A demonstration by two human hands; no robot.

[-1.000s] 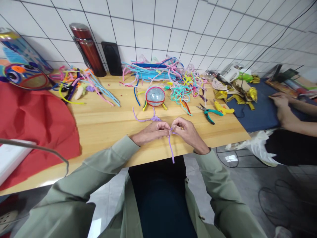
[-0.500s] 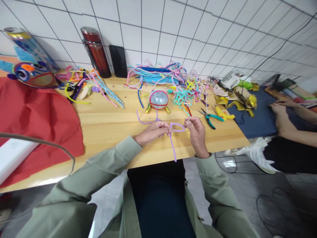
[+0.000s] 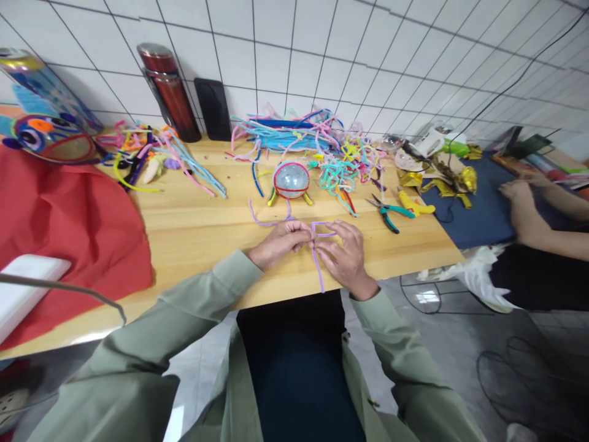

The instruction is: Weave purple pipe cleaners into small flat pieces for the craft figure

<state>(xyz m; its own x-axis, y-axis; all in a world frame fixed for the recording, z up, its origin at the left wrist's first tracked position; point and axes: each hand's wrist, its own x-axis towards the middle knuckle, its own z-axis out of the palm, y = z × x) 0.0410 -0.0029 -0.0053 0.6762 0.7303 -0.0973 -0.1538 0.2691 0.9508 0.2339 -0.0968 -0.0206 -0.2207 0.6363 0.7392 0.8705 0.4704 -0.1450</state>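
A purple pipe cleaner (image 3: 318,270), bent into a loop at its upper end, is pinched by my left hand (image 3: 286,239). Its straight tail hangs down over the table's front part. My right hand (image 3: 344,250) has its fingers closed around the loop's right side and near the crossing, hiding some of it. Another length of purple pipe cleaner (image 3: 264,223) curves away beyond my left hand; whether it is the same piece I cannot tell. Just behind stands a clear ball (image 3: 291,180) banded with red pipe cleaner, on yellow and green feet.
Heaped pipe cleaners (image 3: 294,138) lie along the tiled wall. Pliers (image 3: 390,212) and a yellow glue gun (image 3: 414,204) lie to the right. Red cloth (image 3: 69,227), a thermos (image 3: 169,92) and a phone (image 3: 212,109) are on the left. Another person's hands (image 3: 519,193) rest at far right.
My right hand has moved left and closed in on the loop, now covering its right end and nearly meeting my left hand. The left hand keeps its pinch.
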